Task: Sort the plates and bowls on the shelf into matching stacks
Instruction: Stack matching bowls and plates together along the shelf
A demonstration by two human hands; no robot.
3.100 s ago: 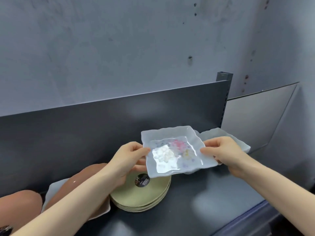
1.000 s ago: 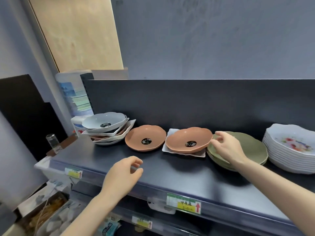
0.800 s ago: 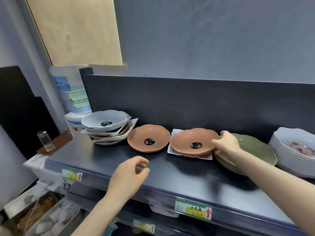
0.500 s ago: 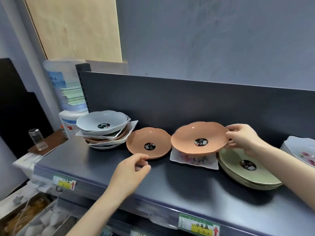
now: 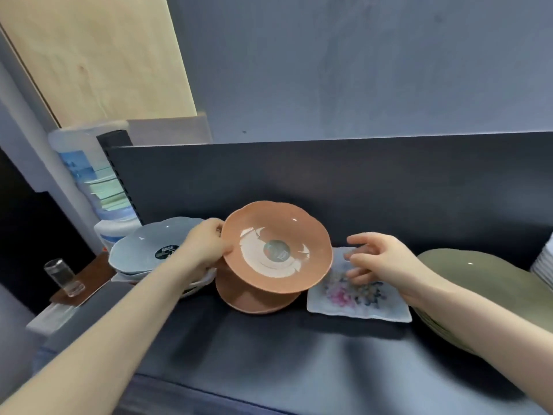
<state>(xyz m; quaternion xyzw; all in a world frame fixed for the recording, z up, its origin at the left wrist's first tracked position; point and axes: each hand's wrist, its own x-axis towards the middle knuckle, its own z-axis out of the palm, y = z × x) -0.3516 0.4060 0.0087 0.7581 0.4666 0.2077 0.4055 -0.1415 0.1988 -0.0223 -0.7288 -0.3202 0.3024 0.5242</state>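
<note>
My left hand (image 5: 206, 248) grips the left rim of a terracotta bowl (image 5: 278, 247) and holds it tilted just above a second terracotta bowl (image 5: 254, 301) resting on the dark shelf (image 5: 269, 354). My right hand (image 5: 380, 262) hovers open, fingers spread, over a square white floral plate (image 5: 359, 298) lying flat on the shelf. A mixed pile topped by a pale blue bowl (image 5: 149, 250) stands at the left, partly behind my left forearm. Green plates (image 5: 478, 283) are stacked at the right.
The shelf's dark back panel (image 5: 329, 181) rises right behind the dishes. The edge of a white plate stack (image 5: 543, 265) shows at the far right. A water dispenser bottle (image 5: 86, 175) and a glass (image 5: 61, 275) stand to the left, beyond the shelf's end.
The terracotta bowl came off the floral plate in my right hand, passed to my left hand and moved left over the other terracotta bowl. My right hand let go and opened.
</note>
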